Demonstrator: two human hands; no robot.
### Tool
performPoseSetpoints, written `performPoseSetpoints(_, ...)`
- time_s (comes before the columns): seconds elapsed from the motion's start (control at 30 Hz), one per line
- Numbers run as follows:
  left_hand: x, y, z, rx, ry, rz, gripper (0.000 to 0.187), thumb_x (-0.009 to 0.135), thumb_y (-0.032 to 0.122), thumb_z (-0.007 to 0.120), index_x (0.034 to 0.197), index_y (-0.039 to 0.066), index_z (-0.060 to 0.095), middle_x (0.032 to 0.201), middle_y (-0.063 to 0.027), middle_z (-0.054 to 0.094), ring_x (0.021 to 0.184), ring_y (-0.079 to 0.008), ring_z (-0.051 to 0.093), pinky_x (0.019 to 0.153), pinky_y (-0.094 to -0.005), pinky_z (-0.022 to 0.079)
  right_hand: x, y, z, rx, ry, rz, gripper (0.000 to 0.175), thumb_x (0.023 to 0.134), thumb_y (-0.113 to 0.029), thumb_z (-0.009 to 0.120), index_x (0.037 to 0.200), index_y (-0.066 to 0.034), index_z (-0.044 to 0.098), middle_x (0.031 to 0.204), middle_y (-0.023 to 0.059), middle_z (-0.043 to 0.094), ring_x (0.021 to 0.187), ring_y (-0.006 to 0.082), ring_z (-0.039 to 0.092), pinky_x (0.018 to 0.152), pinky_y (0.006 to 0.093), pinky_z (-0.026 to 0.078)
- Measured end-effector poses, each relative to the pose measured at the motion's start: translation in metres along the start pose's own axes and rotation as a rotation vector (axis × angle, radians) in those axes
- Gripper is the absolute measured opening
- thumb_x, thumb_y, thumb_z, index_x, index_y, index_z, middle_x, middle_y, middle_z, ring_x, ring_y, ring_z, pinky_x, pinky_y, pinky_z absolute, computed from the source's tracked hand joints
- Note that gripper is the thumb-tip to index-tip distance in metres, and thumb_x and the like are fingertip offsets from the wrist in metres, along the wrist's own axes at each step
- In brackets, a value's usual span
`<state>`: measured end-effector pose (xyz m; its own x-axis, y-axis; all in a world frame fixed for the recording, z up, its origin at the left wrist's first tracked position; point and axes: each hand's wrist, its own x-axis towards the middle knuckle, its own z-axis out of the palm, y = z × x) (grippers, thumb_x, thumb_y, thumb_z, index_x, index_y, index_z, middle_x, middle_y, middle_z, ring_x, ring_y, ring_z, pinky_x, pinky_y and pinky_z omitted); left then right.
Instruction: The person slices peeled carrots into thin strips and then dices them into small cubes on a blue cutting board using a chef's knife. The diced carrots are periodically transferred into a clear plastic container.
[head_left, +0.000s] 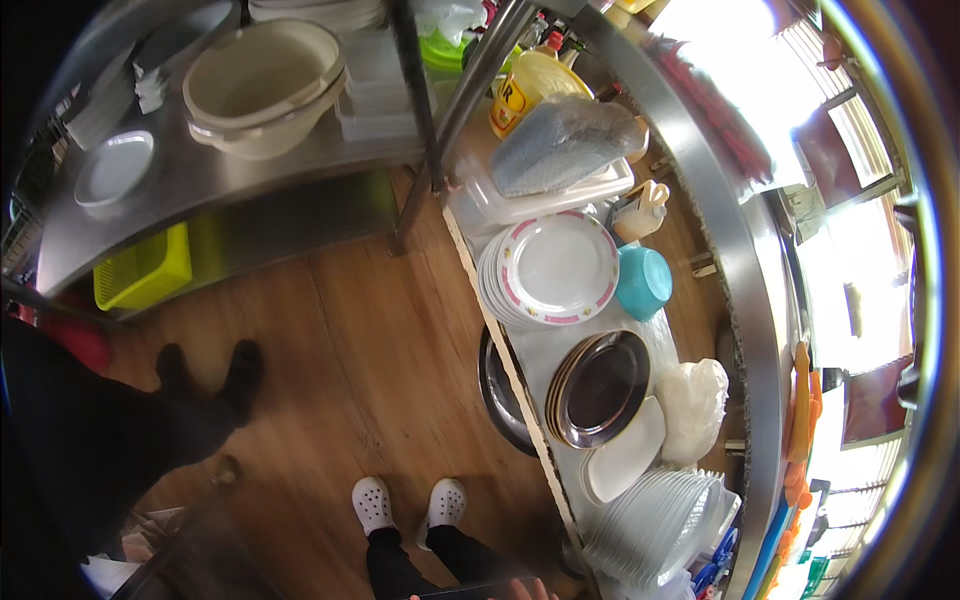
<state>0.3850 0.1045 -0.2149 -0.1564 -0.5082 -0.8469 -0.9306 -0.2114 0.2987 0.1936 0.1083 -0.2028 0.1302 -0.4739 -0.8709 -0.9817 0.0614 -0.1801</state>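
At the bottom edge, a dark flat object (480, 592) is cut off by the picture's rim, so its kind cannot be told. Fingers of my right hand (531, 589) lie on its right part. Only a fingertip of my left hand (414, 598) shows, at the object's left end. White perforated clogs (373, 504) are on my feet, on the wood-look floor (360, 360). To my right, a low shelf (525, 352) bears stacked white plates with pink-patterned rims (559, 266), dark oval plates (604, 390) and pale plates (626, 450).
Clear plastic containers (652, 532), a turquoise bowl (643, 283) and a yellow tub (536, 86) also stand on the low shelf. Beige basins (262, 75) sit on a steel table (247, 169), above a yellow-green basket (146, 266). Another person in dark clothing (90, 435) stands at left.
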Motion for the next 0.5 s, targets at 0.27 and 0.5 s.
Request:
performPoseSetpoints(0.27,0.0,0.007,-0.008,-0.001,0.028,0.009,0.071,0.085,0.053,0.067,0.149,0.034,0.044,0.165,-0.0128,0.015,0.145,-0.0558,0.014,0.104,-0.0759,0.031,0.0,0.002,-0.007,0.057,0.022,0.0,0.089,0.076,-0.057,0.075,0.151,-0.027,0.039,0.164,0.0195,0.009,0.146,0.0531,0.01,0.11,0.0709,0.026)
performPoseSetpoints(0.5,0.005,0.0,0.022,-0.071,0.162,0.059,0.073,0.082,0.053,0.07,0.148,0.035,0.046,0.166,-0.0108,0.011,0.145,-0.0562,0.013,0.105,-0.0769,0.03,0.012,0.023,0.02,-0.062,0.145,-0.031,0.076,0.08,-0.058,0.071,0.145,-0.029,0.045,0.158,0.019,0.026,0.141,0.0498,0.029,0.104,0.0662,0.035)
